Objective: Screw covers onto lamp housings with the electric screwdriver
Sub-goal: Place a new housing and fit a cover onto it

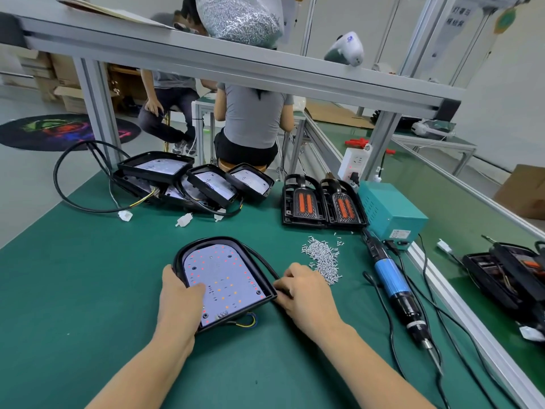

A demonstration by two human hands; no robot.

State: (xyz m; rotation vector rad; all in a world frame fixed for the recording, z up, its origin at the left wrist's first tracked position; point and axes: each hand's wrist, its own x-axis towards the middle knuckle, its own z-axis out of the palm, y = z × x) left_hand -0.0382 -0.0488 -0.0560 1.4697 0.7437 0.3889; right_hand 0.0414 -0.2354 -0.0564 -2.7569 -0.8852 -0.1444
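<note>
A black lamp housing with a white LED board lies face up on the green mat in front of me. My left hand grips its near left edge, thumb on the board. My right hand rests at its right rim, fingers curled on the black cable there. The electric screwdriver, blue and black, lies on the mat to the right, tip toward me. A pile of small silver screws sits between the housing and the screwdriver. Two covers with orange lenses stand behind the screws.
Several more open housings with cables are stacked at the back left. A teal power box stands at the back right beside a rail. A bag of screws rests on the overhead shelf. Two people sit beyond the bench.
</note>
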